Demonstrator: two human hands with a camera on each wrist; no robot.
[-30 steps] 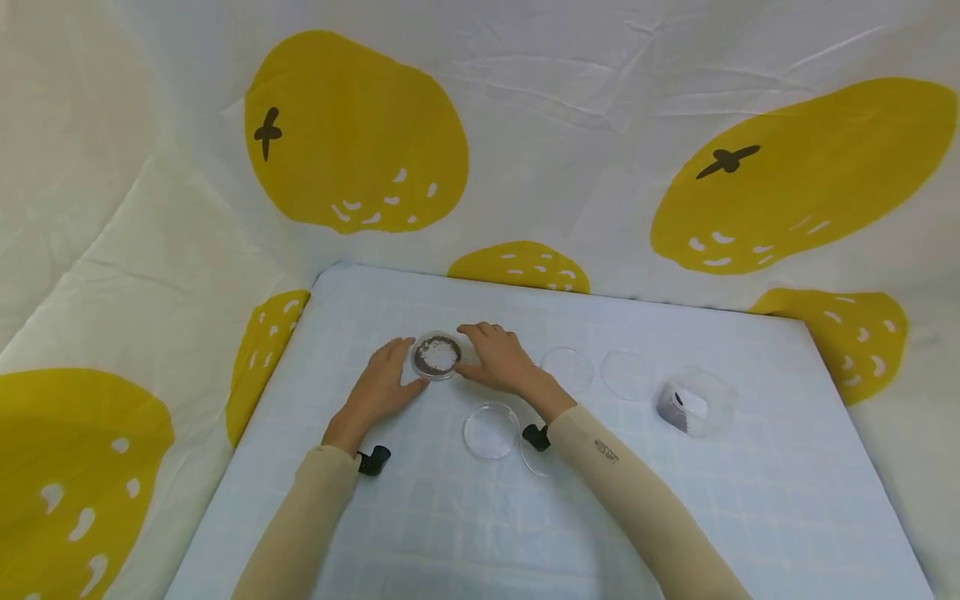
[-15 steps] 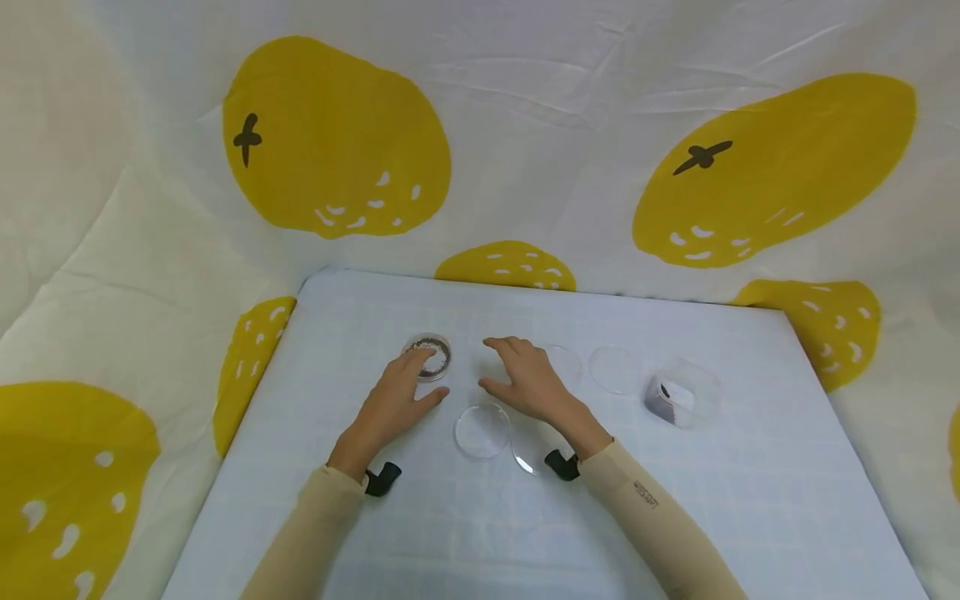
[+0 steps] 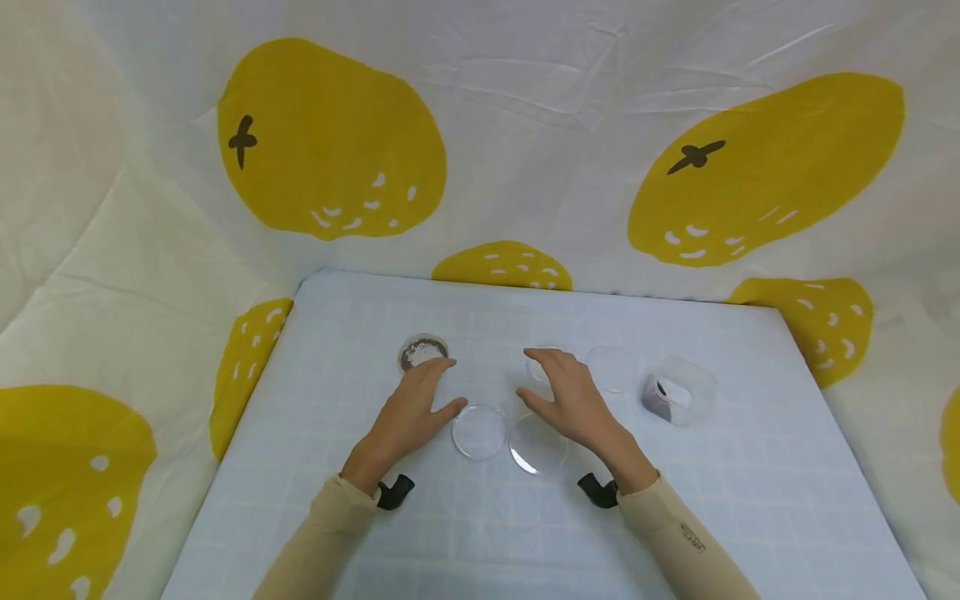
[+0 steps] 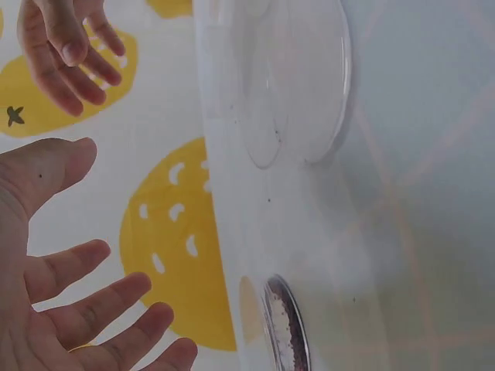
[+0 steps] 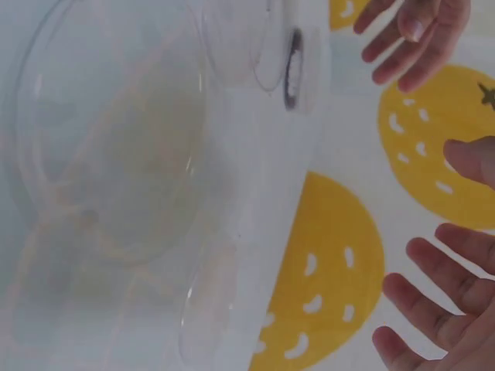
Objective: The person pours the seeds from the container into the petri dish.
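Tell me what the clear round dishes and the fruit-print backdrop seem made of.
The clear round dishes look like glossy plastic, possibly glass: transparent, with bright rim highlights. The fruit-print backdrop seems a fairly matte fabric, perhaps synthetic: soft creases show.

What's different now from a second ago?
The left hand came off the filled dish and drew back, slightly right; the right hand came away too, moving right and back. The filled dish, clear dishes and tub appear unmoved.
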